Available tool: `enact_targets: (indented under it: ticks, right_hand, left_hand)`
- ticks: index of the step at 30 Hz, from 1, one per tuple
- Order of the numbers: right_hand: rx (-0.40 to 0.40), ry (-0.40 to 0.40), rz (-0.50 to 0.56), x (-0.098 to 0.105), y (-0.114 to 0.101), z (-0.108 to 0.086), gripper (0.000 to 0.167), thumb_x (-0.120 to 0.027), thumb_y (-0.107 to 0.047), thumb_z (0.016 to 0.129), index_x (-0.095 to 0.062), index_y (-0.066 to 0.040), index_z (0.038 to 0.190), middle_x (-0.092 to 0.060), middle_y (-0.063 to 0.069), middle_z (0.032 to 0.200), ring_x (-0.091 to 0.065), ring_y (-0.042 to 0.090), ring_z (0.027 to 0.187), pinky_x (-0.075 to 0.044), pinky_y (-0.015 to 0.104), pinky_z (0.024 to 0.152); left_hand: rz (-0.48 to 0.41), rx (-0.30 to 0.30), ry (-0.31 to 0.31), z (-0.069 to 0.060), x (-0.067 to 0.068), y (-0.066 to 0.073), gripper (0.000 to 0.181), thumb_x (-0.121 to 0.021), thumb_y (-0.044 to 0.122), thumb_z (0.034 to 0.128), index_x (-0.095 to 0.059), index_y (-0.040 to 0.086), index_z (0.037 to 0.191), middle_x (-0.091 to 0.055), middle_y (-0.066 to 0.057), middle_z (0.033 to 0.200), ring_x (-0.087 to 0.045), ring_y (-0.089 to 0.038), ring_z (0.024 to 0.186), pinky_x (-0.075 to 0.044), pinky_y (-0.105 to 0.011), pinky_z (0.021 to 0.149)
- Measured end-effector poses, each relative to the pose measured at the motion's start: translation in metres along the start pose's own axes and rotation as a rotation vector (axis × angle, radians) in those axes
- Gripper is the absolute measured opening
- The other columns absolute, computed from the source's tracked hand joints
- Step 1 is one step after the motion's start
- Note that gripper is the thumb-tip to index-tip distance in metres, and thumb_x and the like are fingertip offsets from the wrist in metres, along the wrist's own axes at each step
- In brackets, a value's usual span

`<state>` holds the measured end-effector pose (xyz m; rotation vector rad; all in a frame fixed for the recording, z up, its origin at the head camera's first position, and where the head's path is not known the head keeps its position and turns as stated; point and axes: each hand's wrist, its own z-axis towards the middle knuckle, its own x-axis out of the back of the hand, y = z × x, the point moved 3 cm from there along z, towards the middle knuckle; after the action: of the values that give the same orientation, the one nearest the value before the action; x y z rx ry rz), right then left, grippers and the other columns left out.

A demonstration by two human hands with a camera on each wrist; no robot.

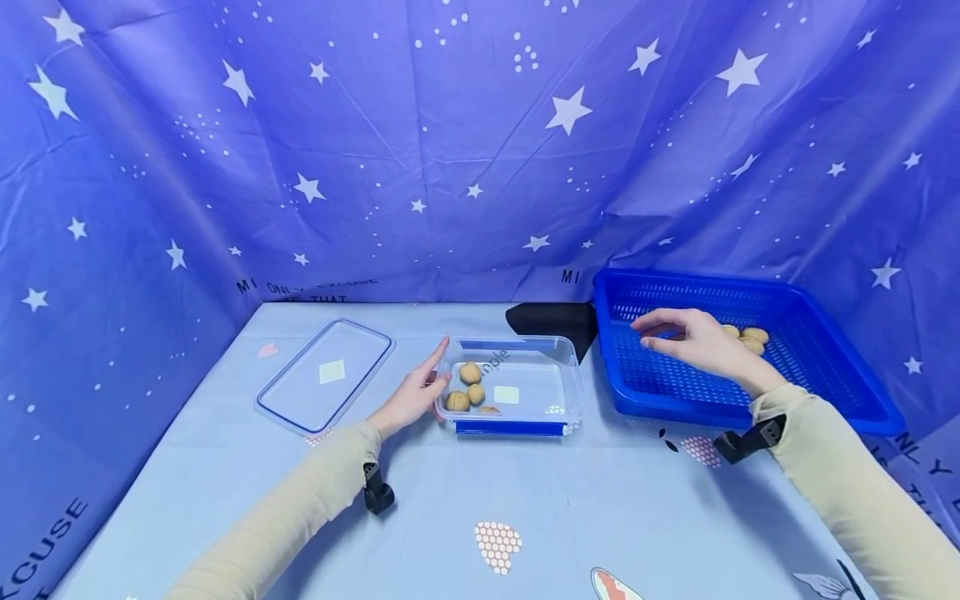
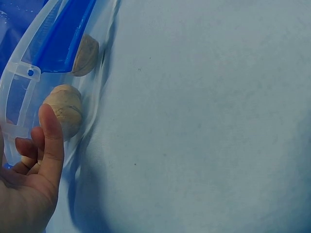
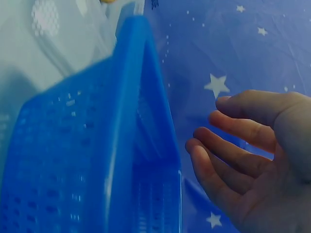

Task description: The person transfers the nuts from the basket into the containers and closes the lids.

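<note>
My left hand [image 1: 411, 398] rests against the left end of a clear plastic food container [image 1: 536, 385], with the index finger stretched along its rim. In the left wrist view, the thumb [image 2: 51, 141] stands straight by the container wall, in front of a walnut [image 2: 68, 109]. Several walnuts [image 1: 470, 372] lie in the container's left half. My right hand [image 1: 701, 340] is above the blue basket [image 1: 618, 379], its fingers loosely bent and nothing between them. More walnuts [image 1: 753, 336] sit in the basket, partly hidden behind that hand.
A clear lid with a blue seal [image 1: 327, 375] lies flat on the table left of the container. A black shape [image 1: 551, 323] shows between container and basket. Blue star-patterned cloth [image 1: 420, 167] hangs behind the table.
</note>
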<state>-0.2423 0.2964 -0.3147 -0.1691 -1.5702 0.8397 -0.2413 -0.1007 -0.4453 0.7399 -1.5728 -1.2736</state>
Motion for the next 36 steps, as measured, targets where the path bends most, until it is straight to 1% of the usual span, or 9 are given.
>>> enact_targets:
  ticks: [8,16,20,23,27,29,32,34,36]
  right_hand:
    - [-0.059,0.018,-0.039,0.016,0.016,-0.003,0.031,-0.061,-0.021,0.097,-0.064,-0.003,0.122,-0.065,0.014,0.115,-0.061,0.030,0.103,-0.053,0.025,0.079]
    - [-0.104,0.016,-0.035,0.028,0.024,-0.004,0.036,-0.058,-0.023,0.099,-0.060,0.000,0.126,-0.062,0.021,0.120,-0.057,0.037,0.109,-0.047,0.054,0.091]
    - [-0.115,0.034,-0.046,0.036,0.029,-0.004,0.036,-0.057,-0.024,0.099,-0.059,0.000,0.127,-0.060,0.022,0.122,-0.059,0.032,0.107,-0.049,0.048,0.088]
    - [-0.164,0.041,-0.026,0.042,0.036,-0.006,0.039,-0.058,-0.026,0.098,-0.058,-0.002,0.128,-0.059,0.022,0.123,-0.060,0.018,0.074,-0.052,0.035,0.060]
    - [-0.215,0.020,0.014,0.048,0.044,-0.009,0.042,-0.056,-0.029,0.099,-0.055,-0.002,0.131,-0.059,0.024,0.120,-0.037,0.011,0.043,-0.032,0.029,0.032]
    - [-0.204,0.013,-0.016,0.051,0.047,-0.010,0.042,-0.055,-0.030,0.100,-0.055,-0.001,0.131,-0.059,0.024,0.119,-0.046,0.010,0.050,-0.040,0.030,0.040]
    - [-0.198,0.029,-0.060,0.056,0.052,-0.010,0.041,-0.054,-0.028,0.100,-0.056,0.000,0.130,-0.061,0.023,0.119,-0.059,0.013,0.073,-0.050,0.040,0.066]
    - [-0.197,0.037,-0.078,0.060,0.057,-0.009,0.042,-0.054,-0.028,0.100,-0.056,0.001,0.130,-0.059,0.024,0.124,-0.060,0.018,0.096,-0.047,0.049,0.085]
    - [-0.211,0.040,-0.067,0.062,0.061,-0.009,0.044,-0.054,-0.029,0.100,-0.055,0.002,0.131,-0.057,0.025,0.127,-0.058,0.013,0.100,-0.044,0.054,0.091]
  left_hand:
    - [-0.006,0.007,0.004,0.000,0.001,-0.001,0.066,-0.045,0.009,0.1029,-0.010,0.026,0.157,-0.057,-0.019,0.081,-0.055,-0.021,0.052,-0.058,-0.040,0.054]
    - [-0.020,0.006,0.000,-0.001,0.001,0.001,0.066,-0.045,0.009,0.1029,-0.010,0.025,0.157,-0.057,-0.019,0.082,-0.052,-0.019,0.051,-0.058,-0.040,0.054]
    - [-0.026,-0.003,-0.006,0.000,0.001,0.000,0.066,-0.045,0.009,0.1030,-0.009,0.025,0.157,-0.057,-0.021,0.084,-0.052,-0.020,0.051,-0.058,-0.043,0.055]
    - [-0.028,-0.009,-0.011,0.001,0.001,-0.001,0.067,-0.044,0.009,0.1030,-0.008,0.023,0.157,-0.056,-0.024,0.083,-0.052,-0.021,0.051,-0.057,-0.046,0.055]
    - [-0.040,-0.007,-0.022,0.000,0.001,0.003,0.066,-0.043,0.007,0.1029,-0.007,0.020,0.156,-0.053,-0.027,0.081,-0.051,-0.023,0.052,-0.056,-0.051,0.057]
    - [-0.043,-0.008,-0.026,-0.003,0.001,0.010,0.066,-0.044,0.006,0.1027,-0.007,0.016,0.156,-0.053,-0.028,0.081,-0.051,-0.023,0.052,-0.056,-0.052,0.058]
    - [-0.036,-0.012,-0.028,-0.009,0.001,0.023,0.065,-0.045,0.007,0.1025,-0.008,0.012,0.156,-0.053,-0.028,0.081,-0.052,-0.023,0.052,-0.056,-0.053,0.059]
    - [-0.032,-0.017,-0.028,-0.013,0.000,0.030,0.065,-0.045,0.008,0.1023,-0.008,0.011,0.156,-0.054,-0.027,0.081,-0.052,-0.022,0.052,-0.056,-0.052,0.059]
    - [-0.031,-0.019,-0.027,-0.014,0.001,0.031,0.065,-0.045,0.008,0.1023,-0.008,0.011,0.156,-0.055,-0.027,0.082,-0.053,-0.024,0.053,-0.057,-0.051,0.059]
